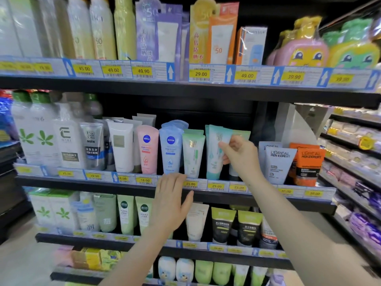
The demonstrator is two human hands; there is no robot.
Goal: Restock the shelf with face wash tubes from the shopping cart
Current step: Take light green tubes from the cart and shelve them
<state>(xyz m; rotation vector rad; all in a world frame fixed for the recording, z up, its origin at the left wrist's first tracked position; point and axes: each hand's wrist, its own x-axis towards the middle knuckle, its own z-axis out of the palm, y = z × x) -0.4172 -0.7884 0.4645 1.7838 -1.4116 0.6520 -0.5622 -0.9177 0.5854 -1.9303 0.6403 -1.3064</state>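
Observation:
On the middle shelf (123,183) stand face wash tubes, caps down. My right hand (239,155) grips a teal-and-white tube (214,149) by its right edge; the tube stands slightly tilted in the row. Just left of it stands a green-and-white tube (192,155), then a blue Nivea tube (170,147) and a pink Nivea tube (146,148). My left hand (172,201) lies flat and open against the shelf's front edge, below the green-and-white tube, holding nothing. The shopping cart is out of view.
Grey and orange L'Oreal Men Expert tubes (279,162) stand right of my right hand. Sunscreen bottles and boxes (156,32) fill the shelf above. More tubes (223,226) line the shelf below. A second shelving unit (354,162) runs along the right.

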